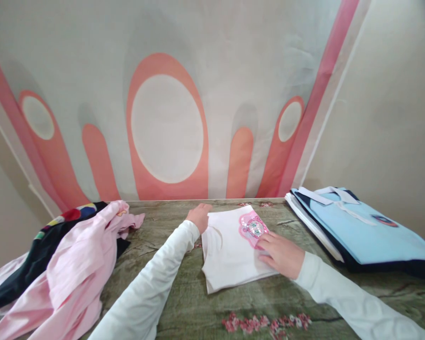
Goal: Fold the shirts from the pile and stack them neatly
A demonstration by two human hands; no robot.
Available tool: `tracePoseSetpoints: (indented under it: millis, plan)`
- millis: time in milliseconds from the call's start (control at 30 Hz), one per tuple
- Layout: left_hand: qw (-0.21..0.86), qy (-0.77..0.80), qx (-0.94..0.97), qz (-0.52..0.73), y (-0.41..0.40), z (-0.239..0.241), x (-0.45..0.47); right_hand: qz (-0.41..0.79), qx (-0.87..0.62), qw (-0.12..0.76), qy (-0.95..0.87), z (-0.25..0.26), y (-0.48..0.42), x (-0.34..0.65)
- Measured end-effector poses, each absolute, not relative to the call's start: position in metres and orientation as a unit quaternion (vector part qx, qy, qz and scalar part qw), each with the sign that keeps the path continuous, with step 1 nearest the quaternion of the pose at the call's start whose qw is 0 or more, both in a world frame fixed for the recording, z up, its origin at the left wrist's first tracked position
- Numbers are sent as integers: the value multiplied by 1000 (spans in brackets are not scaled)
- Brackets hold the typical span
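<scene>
A folded white T-shirt point(233, 259) lies at the middle of the table, with a pink sequinned face print point(253, 226) on its far right part. My left hand point(199, 217) is at the shirt's far left corner, its fingers closed on the edge there. My right hand point(283, 252) rests on the right side of the shirt, fingers stretched out and thumb apart, the fingertips just touching the print's lower edge. Part of the shirt's right edge is hidden under that hand.
Left on the wood-patterned table point(177, 302) lies a loose heap with a pink garment point(81, 264) and a black garment point(23, 264). At right is a stack of folded clothes, a light blue top point(368, 236) uppermost. A printed backdrop point(166, 127) stands behind.
</scene>
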State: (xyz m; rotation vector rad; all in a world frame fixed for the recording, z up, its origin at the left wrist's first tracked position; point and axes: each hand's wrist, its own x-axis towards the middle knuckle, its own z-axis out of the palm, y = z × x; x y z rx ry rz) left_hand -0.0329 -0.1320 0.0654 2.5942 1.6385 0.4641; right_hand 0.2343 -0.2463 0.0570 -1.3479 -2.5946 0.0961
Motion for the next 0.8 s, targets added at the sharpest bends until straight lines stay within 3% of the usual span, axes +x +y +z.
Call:
tracePoseSetpoints:
  millis: [167,367,567,800]
  plan:
    - [48,422,905,-17,-181,55,5,-48,-535,79,-840,47,-274,206]
    - [35,429,902,13,-216,29,24,-85,-576,67,-811,41,-305,181]
    - [49,392,918,-24,-209,39,17,-43,-556,41,-829,72,-307,190]
    - [31,398,915,-58,-209,48,18,-45,-606,158,-778,61,-230,245]
